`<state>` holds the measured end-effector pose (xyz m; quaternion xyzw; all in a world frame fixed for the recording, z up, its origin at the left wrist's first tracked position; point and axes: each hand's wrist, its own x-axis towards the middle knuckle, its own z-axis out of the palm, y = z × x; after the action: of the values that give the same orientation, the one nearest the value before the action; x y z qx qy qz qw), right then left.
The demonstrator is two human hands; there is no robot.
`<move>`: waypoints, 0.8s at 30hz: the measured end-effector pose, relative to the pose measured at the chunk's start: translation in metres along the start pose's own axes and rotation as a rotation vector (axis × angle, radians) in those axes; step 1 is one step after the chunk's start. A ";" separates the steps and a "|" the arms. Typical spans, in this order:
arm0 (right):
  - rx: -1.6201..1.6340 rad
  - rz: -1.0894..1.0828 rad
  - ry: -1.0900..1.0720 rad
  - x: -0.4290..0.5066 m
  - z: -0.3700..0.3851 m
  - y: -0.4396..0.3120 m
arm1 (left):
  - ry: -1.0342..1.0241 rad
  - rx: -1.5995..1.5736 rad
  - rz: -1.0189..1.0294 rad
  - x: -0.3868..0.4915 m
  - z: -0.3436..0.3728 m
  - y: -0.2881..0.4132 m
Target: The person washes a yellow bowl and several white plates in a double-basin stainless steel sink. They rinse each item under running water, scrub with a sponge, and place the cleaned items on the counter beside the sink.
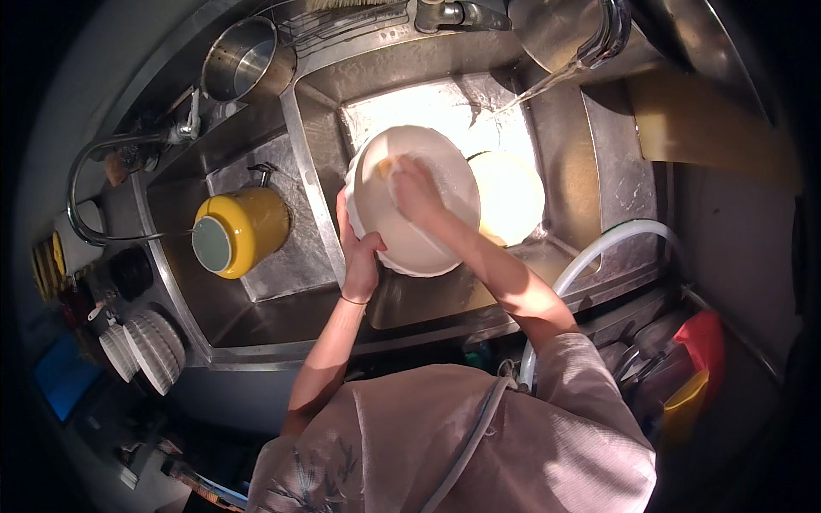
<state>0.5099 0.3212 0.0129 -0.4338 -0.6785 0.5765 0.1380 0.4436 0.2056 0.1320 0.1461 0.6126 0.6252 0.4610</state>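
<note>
A large white bowl is tilted above the right basin of a steel sink, its inside towards me. My left hand grips its left rim, with the thumb over the edge. Inside the bowl, my right hand presses a yellowish sponge against the wall; the hand is slightly blurred. Behind the bowl, at its right, a pale round dish lies in the basin in bright light. Water runs from the faucet at the upper right into this basin.
A yellow pot lies on its side in the left basin, under a curved faucet. A steel pot stands behind the basins. Ribbed bowls are stacked at the left. A white hose arches over the sink's right front edge.
</note>
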 end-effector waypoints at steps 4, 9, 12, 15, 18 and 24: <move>-0.286 -0.508 -0.181 -0.038 -0.007 -0.032 | 0.075 -0.124 -0.075 -0.003 0.000 -0.001; -0.263 -0.469 -0.178 -0.046 -0.002 -0.033 | 0.170 -0.120 -0.104 -0.006 -0.006 -0.013; -0.262 -0.500 -0.271 -0.065 -0.023 -0.048 | 0.235 -0.324 -0.232 -0.009 -0.032 -0.038; -0.594 -0.401 -0.150 -0.053 -0.033 -0.028 | 0.214 -0.451 -0.216 -0.007 -0.035 -0.029; -0.463 -0.370 -0.145 -0.041 -0.043 -0.049 | 0.122 -0.480 -0.287 -0.002 -0.057 -0.043; -0.443 -0.580 -0.135 -0.044 -0.031 -0.069 | -0.007 -0.386 -0.308 0.004 -0.064 -0.034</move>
<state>0.5269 0.3116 0.0980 -0.2040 -0.8892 0.3799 0.1531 0.4070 0.1619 0.0866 -0.0377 0.4953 0.6526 0.5722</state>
